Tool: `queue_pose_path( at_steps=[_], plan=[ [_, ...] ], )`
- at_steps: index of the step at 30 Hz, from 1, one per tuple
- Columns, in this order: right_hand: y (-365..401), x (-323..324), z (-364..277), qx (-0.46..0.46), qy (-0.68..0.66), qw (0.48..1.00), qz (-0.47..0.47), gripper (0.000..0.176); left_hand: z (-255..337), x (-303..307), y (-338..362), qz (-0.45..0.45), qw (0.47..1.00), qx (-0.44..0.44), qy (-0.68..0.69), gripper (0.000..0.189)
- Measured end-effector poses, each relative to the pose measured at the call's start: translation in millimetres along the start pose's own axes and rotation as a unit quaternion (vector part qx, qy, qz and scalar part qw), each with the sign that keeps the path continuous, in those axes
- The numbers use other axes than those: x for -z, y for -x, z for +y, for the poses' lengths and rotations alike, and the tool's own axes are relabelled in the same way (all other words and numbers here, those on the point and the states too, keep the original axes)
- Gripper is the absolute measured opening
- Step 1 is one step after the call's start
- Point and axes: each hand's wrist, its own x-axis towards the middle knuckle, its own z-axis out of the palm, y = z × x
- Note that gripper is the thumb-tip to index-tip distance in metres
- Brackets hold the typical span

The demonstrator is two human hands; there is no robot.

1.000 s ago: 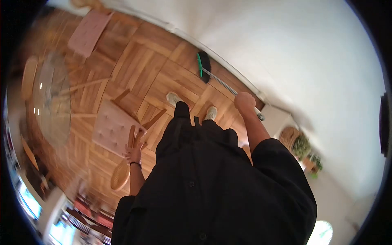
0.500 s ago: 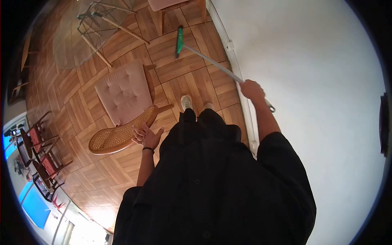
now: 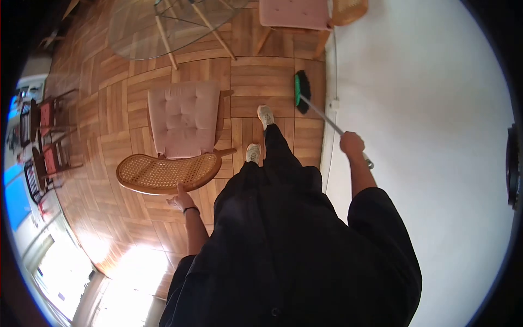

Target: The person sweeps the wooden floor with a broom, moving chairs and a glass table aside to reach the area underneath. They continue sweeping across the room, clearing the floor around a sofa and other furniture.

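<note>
My right hand (image 3: 352, 144) is wrapped round the grey handle of a broom (image 3: 325, 118), close to the handle's end. The broom head (image 3: 303, 91), green with dark bristles, is at the floor beside the foot of the white wall. To the left is a wooden chair with a tufted pink seat (image 3: 184, 119) and a woven cane backrest (image 3: 169, 173). My left hand (image 3: 184, 200) is at the lower edge of that backrest, fingers spread, one fingertip right at the rim. It holds nothing.
A second pink chair (image 3: 295, 13) stands ahead against the white wall (image 3: 419, 136). A glass-topped table (image 3: 141, 41) with wooden legs is at the upper left. Dark chairs with red seats (image 3: 50, 158) line the far left. The floor (image 3: 256, 82) is wooden parquet.
The broom head has swung right, toward the wall. My left hand has slid from the backrest's face to its lower edge. My feet have stepped, and the view has turned.
</note>
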Motion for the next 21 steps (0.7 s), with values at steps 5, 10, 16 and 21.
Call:
queue_pose_path(
  at_steps=[5,10,16,21],
  plan=[
    [-61,45,-85,0.153,-0.019,0.988,0.021,0.024,58,-4,48,-0.087,0.975,0.190,0.081,0.053],
    [-122,95,-181,0.292,0.044,0.955,-0.038,0.029,64,-33,71,-0.088,0.955,0.262,0.110,0.043],
    [-113,207,-172,0.357,0.040,0.933,0.005,0.037,54,-34,79,-0.068,0.942,0.284,0.163,0.040],
    [-121,228,-188,0.341,0.091,0.936,0.017,0.034,73,-17,73,-0.017,0.932,0.260,0.252,0.032]
  ],
)
